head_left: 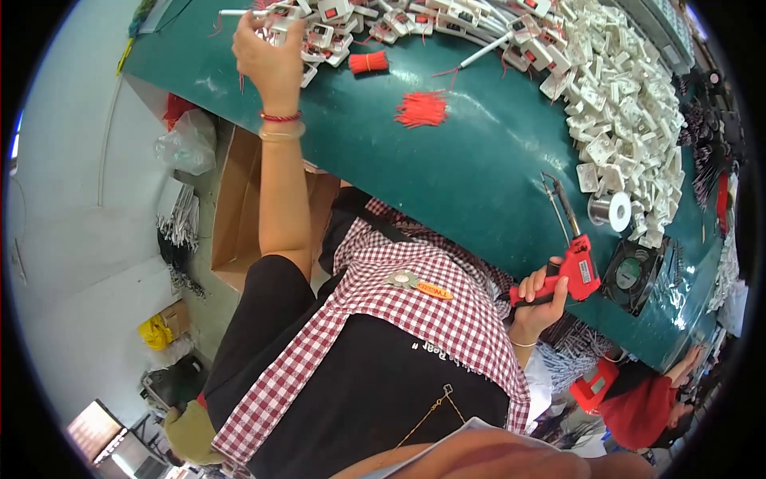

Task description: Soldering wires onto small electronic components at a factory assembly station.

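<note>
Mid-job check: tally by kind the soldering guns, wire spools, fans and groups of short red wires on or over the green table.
Red soldering gun, in the right hand: 1
Wire spool: 1
Black fan: 1
Tied red wire bundle: 1
Loose red wire pile: 1
Total: 5

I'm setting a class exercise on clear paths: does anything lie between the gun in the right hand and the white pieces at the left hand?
Yes: on the table, the loose red wires lie between the gun and the white pieces, with the red bundle nearer the pieces.
</note>
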`<move>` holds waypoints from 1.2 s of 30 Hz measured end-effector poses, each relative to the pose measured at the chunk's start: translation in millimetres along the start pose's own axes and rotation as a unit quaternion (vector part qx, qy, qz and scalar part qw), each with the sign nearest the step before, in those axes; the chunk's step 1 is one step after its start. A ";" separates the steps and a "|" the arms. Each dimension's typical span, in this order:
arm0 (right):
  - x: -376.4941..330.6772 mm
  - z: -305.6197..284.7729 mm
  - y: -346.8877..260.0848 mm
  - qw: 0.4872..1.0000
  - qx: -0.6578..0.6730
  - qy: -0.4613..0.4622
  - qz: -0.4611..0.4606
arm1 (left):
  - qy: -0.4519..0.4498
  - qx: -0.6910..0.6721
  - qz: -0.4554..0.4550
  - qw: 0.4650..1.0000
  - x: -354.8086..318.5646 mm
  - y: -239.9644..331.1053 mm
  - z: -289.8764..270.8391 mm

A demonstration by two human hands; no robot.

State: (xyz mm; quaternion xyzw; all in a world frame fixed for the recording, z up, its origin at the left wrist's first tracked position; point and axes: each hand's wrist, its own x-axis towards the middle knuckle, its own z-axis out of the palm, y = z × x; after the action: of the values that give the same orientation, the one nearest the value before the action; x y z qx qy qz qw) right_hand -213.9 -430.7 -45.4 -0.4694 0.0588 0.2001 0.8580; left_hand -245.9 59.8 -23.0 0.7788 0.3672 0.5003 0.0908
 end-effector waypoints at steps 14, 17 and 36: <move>2.1 5.0 -0.4 1.000 0.022 0.009 -0.018 | -0.222 -0.296 0.157 0.916 -42.9 118.8 72.9; -1.2 7.2 -4.1 1.000 0.017 -0.006 -0.022 | -0.232 -0.241 0.264 0.905 -68.9 167.6 126.5; -13.7 -3.7 -12.8 0.997 0.034 0.022 -0.066 | -0.355 -0.375 0.391 0.761 -74.3 206.3 113.1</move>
State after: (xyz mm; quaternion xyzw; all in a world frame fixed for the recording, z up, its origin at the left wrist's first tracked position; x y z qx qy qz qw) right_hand -221.0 -443.8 -33.5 -0.4467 0.0530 0.1303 0.8836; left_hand -68.0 -111.1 -25.5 0.8805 -0.2452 0.2775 0.2959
